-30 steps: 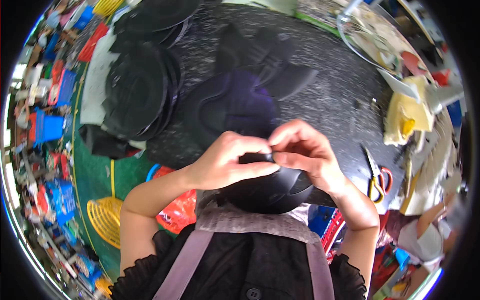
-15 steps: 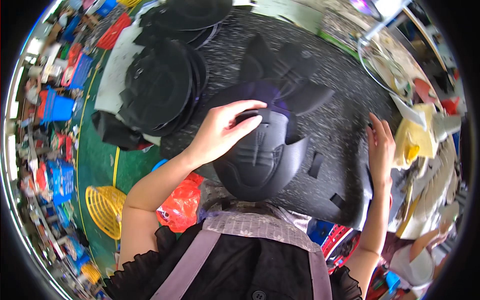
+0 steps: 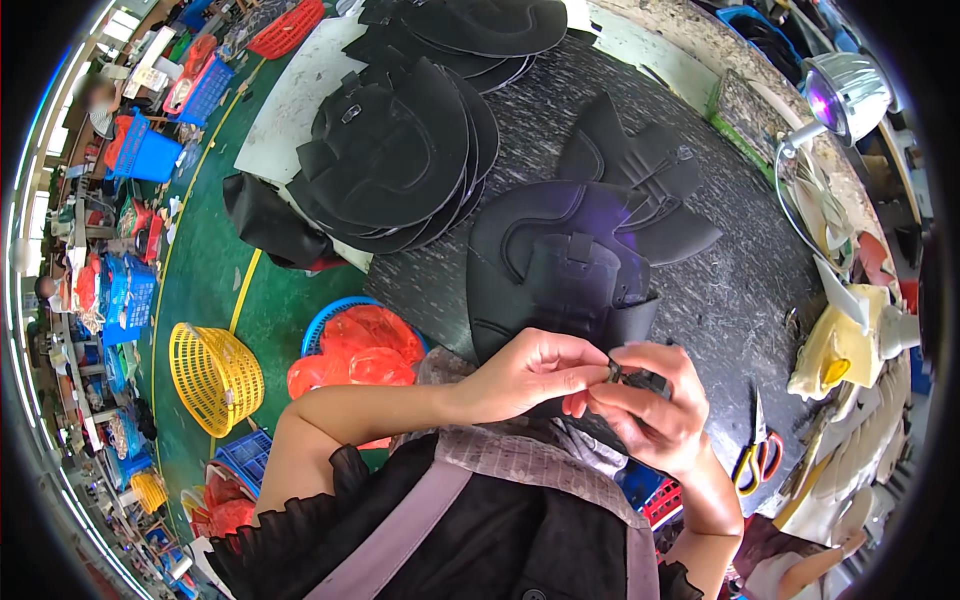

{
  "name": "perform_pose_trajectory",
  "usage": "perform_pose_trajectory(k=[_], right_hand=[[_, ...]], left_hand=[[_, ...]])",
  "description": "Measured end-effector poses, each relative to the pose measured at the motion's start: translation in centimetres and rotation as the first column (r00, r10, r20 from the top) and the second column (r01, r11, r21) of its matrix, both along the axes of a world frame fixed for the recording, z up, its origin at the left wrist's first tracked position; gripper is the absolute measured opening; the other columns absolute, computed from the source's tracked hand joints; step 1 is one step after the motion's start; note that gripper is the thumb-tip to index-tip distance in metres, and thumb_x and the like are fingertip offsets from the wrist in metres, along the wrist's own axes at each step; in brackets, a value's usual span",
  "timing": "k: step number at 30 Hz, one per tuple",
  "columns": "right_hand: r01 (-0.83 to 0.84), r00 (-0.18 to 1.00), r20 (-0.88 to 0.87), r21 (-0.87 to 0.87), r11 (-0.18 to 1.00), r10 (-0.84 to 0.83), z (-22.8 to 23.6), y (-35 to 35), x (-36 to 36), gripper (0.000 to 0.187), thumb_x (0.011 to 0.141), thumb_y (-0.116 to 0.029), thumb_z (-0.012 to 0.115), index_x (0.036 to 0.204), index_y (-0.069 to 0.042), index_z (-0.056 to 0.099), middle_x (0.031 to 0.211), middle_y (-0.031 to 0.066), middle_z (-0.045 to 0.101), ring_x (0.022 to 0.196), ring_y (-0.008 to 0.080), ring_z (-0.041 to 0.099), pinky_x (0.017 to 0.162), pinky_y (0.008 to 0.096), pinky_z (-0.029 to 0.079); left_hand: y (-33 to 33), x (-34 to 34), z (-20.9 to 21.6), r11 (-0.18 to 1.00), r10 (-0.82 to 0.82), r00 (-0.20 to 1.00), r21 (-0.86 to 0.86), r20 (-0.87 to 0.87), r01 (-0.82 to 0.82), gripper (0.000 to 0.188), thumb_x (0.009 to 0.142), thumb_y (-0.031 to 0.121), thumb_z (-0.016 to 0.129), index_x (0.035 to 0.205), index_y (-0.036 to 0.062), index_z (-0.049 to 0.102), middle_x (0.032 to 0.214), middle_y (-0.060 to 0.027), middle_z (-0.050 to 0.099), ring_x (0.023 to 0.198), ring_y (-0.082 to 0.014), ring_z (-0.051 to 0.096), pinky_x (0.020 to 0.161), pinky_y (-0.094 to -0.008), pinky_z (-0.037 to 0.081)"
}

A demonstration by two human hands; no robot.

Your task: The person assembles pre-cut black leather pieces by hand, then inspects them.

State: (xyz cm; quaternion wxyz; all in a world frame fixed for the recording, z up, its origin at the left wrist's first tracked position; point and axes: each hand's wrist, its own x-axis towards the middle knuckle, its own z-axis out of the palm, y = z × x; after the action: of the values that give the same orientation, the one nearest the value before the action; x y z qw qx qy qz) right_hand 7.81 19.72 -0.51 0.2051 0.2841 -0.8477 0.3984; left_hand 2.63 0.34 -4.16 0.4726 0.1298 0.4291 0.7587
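Close to my body, above the table's near edge, my two hands meet fingertip to fingertip. My left hand [image 3: 535, 372] is closed in a pinch, and my right hand [image 3: 655, 405] is closed too, around a small dark piece [image 3: 615, 373] that both hold. Its shape is mostly covered by my fingers. Just beyond them a shaped black panel [image 3: 510, 235] with stitched lines lies on the dark speckled table, a raised tab at its middle. Another black panel [image 3: 635, 160] with pointed wings sits behind it, partly overlapped.
Stacks of black rounded panels [image 3: 390, 150] stand at the left of the table [image 3: 725, 310]. To the right lie scissors [image 3: 758, 445], a yellow cloth [image 3: 845, 335] and a lamp [image 3: 845, 95]. A yellow basket [image 3: 215, 380] and red plastic bags [image 3: 365, 345] are at floor level, left.
My left hand has left the black panel and come nearer my body. My right hand has moved in from the right, and both now pinch a small dark piece. The view has shifted.
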Motion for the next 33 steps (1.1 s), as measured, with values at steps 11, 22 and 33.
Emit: perform_pose_trajectory(k=[11, 22, 33], right_hand=[[0.05, 0.996, -0.081, 0.187, 0.981, -0.035, -0.4, 0.0, 0.4, 0.031, 0.064, -0.003, 0.073, 0.093, 0.004, 0.068, 0.097, 0.0116, 0.064, 0.081, 0.0232, 0.065, 0.065, 0.03, 0.055], [0.053, 0.993, 0.111, -0.039, 0.998, -0.048, -1.1, 0.5, -0.5, 0.036, 0.065, -0.011, 0.08, 0.097, 0.001, 0.068, 0.098, 0.0124, 0.066, 0.079, 0.0239, 0.067, 0.065, 0.0306, 0.055], [0.265, 0.931, 0.235, 0.098, 0.959, -0.281, -0.3, 0.6, 0.5, 0.022, 0.073, 0.006, 0.069, 0.092, -0.006, 0.068, 0.088, 0.0086, 0.064, 0.074, 0.0205, 0.065, 0.059, 0.0293, 0.052]], left_hand=[[-0.2, 0.9, 0.3, 0.998, 0.038, 0.999, -0.041, 0.017, -0.038, 0.019, 0.096, 0.008, 0.052, 0.102, -0.0078, 0.059, 0.079, -0.0129, 0.065, 0.071, -0.0178, 0.066, 0.066, -0.0279, 0.054], [0.9, 0.7, -0.1, 0.992, 0.115, 0.992, -0.046, -0.052, -0.117, 0.015, 0.095, 0.014, 0.055, 0.097, 0.0009, 0.062, 0.065, -0.0005, 0.056, 0.052, -0.0042, 0.048, 0.047, -0.0198, 0.04], [-1.0, -4.6, 1.6, 0.866, -0.119, 0.352, -0.271, -0.928, -0.42, 0.022, 0.083, 0.018, 0.068, 0.1, 0.0044, 0.063, 0.085, -0.0045, 0.061, 0.072, -0.0156, 0.057, 0.063, -0.0312, 0.044]])
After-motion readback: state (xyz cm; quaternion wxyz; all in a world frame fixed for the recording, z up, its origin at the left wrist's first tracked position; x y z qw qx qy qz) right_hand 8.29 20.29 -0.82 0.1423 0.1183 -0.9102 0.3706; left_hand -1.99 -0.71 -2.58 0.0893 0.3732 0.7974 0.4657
